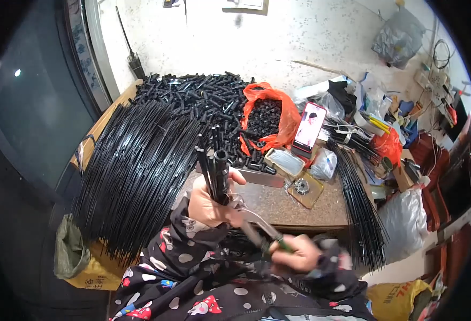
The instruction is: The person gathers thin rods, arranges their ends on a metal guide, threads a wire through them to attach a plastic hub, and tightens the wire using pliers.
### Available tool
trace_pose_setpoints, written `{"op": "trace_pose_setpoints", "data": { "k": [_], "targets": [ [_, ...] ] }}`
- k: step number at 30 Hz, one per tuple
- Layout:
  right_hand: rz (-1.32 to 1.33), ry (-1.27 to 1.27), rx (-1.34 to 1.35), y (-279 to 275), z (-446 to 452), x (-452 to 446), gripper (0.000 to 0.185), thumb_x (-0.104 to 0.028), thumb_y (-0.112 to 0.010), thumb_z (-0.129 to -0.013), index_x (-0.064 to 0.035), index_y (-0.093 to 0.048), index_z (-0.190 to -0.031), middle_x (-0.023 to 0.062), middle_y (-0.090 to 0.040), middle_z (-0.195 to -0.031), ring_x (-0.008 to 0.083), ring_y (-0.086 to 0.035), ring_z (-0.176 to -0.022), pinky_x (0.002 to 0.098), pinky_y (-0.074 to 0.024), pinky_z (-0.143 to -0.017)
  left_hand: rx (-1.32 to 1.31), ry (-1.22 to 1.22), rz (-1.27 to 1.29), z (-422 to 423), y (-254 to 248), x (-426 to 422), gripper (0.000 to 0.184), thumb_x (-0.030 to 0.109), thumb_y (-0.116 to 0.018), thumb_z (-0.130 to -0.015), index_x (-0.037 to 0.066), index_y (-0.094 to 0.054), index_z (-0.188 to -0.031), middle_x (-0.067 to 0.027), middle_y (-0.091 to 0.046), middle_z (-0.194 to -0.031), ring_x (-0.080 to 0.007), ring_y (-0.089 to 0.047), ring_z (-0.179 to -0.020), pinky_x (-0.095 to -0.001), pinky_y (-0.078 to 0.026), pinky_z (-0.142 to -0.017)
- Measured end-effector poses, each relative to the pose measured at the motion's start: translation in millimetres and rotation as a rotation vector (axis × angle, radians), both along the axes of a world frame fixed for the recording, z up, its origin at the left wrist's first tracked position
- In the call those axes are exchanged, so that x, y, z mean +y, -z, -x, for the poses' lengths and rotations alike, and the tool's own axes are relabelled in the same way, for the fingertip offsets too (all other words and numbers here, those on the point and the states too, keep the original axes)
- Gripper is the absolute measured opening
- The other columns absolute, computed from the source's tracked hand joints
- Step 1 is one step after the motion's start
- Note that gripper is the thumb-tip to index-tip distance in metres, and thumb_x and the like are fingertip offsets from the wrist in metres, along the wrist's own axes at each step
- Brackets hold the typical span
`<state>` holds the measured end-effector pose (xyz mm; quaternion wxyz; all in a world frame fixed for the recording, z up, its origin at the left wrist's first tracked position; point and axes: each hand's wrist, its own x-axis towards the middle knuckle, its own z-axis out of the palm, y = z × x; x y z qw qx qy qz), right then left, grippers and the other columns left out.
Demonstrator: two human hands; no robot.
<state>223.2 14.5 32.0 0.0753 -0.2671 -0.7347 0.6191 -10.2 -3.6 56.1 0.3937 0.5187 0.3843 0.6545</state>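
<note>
My left hand [207, 203] is wrapped round an upright bundle of thin black rods [209, 174] with a thicker black tube [222, 166] among them. The tube's hollow end faces up. In my right hand [298, 254] are pliers with green handles [283, 242], slanting up and left. Motion blurs their middle, and their metal jaws come close to the lower side of my left hand. A thin wire seems to show there, but whether the jaws touch it I cannot tell.
Long thin black rods [134, 160] cover the table's left, below heaped black tubes [192, 99]. A red bag [283, 115] holds small black parts. A phone [309, 128] stands beside a tub of thin pins [285, 161]. More rods [358, 208] hang over the right edge.
</note>
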Motion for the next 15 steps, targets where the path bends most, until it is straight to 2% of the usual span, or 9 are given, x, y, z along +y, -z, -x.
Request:
{"op": "trace_pose_setpoints", "data": {
  "k": [3, 6, 7, 9, 10, 11, 12, 14, 15],
  "targets": [
    [0.815, -0.225, 0.162, 36.5, 8.3, -6.9, 0.026, -0.009, -0.060, -0.076, 0.0015, -0.051, -0.097, 0.0069, -0.058, -0.066, 0.0141, -0.056, -0.053, 0.0266, -0.0449, -0.048, -0.079, 0.211, -0.031, -1.4, 4.3, 5.1, 0.078, 0.044, -0.082, -0.039, -0.004, -0.050, -0.092, 0.0036, -0.050, -0.061, -0.0023, -0.043, -0.053, -0.0144, -0.029, -0.047],
    [-0.219, 0.132, 0.048, 17.1, 14.9, 0.2, 0.044, -0.006, -0.063, -0.064, 0.0019, -0.047, -0.105, 0.0107, -0.057, -0.074, 0.0188, -0.057, -0.058, 0.0286, -0.0457, -0.053, -0.002, 0.127, -0.024, 3.2, 5.5, 7.3, 0.073, 0.026, -0.086, -0.037, -0.003, -0.049, -0.093, 0.0019, -0.052, -0.065, -0.0036, -0.046, -0.056, -0.0149, -0.033, -0.050],
    [-0.595, 0.264, 0.137, 13.8, 13.5, 2.9, 0.048, -0.005, -0.063, -0.062, 0.0010, -0.047, -0.107, 0.0130, -0.056, -0.078, 0.0214, -0.057, -0.063, 0.0296, -0.0458, -0.056, 0.021, 0.054, -0.098, 4.2, 8.9, 8.9, 0.073, 0.020, -0.086, -0.036, -0.003, -0.049, -0.094, 0.0005, -0.054, -0.069, -0.0037, -0.048, -0.059, -0.0159, -0.036, -0.052],
    [-1.161, 0.436, 0.204, 4.9, 7.5, 9.6, 0.050, -0.003, -0.059, -0.059, -0.0001, -0.047, -0.107, 0.0182, -0.054, -0.088, 0.0279, -0.056, -0.075, 0.0326, -0.0460, -0.063, -0.035, 0.087, -0.038, 4.8, 3.7, 4.8, 0.073, 0.023, -0.086, -0.037, -0.003, -0.049, -0.094, -0.0001, -0.054, -0.072, -0.0044, -0.049, -0.061, -0.0167, -0.037, -0.053],
    [-0.894, 0.372, 0.190, -0.7, 1.5, 3.1, 0.038, -0.004, -0.058, -0.066, 0.0027, -0.048, -0.103, 0.0155, -0.057, -0.082, 0.0245, -0.058, -0.070, 0.0317, -0.0465, -0.062, -0.064, 0.093, -0.011, 6.1, 0.9, 2.1, 0.073, 0.024, -0.085, -0.037, -0.003, -0.049, -0.095, -0.0004, -0.055, -0.073, -0.0048, -0.049, -0.062, -0.0172, -0.037, -0.054],
    [-0.419, 0.214, 0.124, -12.4, 0.5, -5.0, 0.031, -0.004, -0.056, -0.070, 0.0032, -0.050, -0.100, 0.0140, -0.058, -0.077, 0.0227, -0.058, -0.066, 0.0308, -0.0464, -0.060, -0.060, 0.050, 0.085, 8.3, 2.3, -0.5, 0.074, 0.031, -0.084, -0.036, -0.004, -0.051, -0.093, 0.0003, -0.055, -0.074, -0.0055, -0.049, -0.064, -0.0179, -0.038, -0.055],
    [0.054, 0.058, 0.042, -17.8, -0.2, -11.5, 0.024, -0.005, -0.055, -0.074, 0.0037, -0.051, -0.097, 0.0125, -0.059, -0.073, 0.0208, -0.058, -0.061, 0.0298, -0.0464, -0.057, 0.017, 0.157, -0.030, 16.0, 12.0, 5.8, 0.064, 0.019, -0.087, -0.037, 0.004, -0.054, -0.090, 0.0089, -0.040, -0.063, -0.0016, -0.037, -0.057, -0.0185, -0.028, -0.048],
    [1.076, -0.187, 0.260, 23.6, -1.6, -9.1, 0.016, -0.004, -0.054, -0.079, 0.0029, -0.054, -0.093, 0.0095, -0.059, -0.067, 0.0155, -0.056, -0.055, 0.0267, -0.0451, -0.052, -0.079, 0.258, -0.013, 10.3, 9.8, 4.8, 0.065, 0.021, -0.088, -0.036, 0.004, -0.054, -0.090, 0.0097, -0.039, -0.063, -0.0014, -0.037, -0.057, -0.0180, -0.028, -0.049],
    [0.980, -0.129, 0.097, 28.2, -2.9, -7.4, 0.016, -0.004, -0.058, -0.076, 0.0019, -0.055, -0.091, 0.0089, -0.058, -0.067, 0.0142, -0.056, -0.054, 0.0253, -0.0440, -0.049, -0.071, 0.278, -0.002, 7.8, 6.2, 3.0, 0.065, 0.021, -0.088, -0.036, 0.005, -0.054, -0.089, 0.0102, -0.039, -0.063, -0.0013, -0.037, -0.057, -0.0177, -0.028, -0.050]
  ]
}}
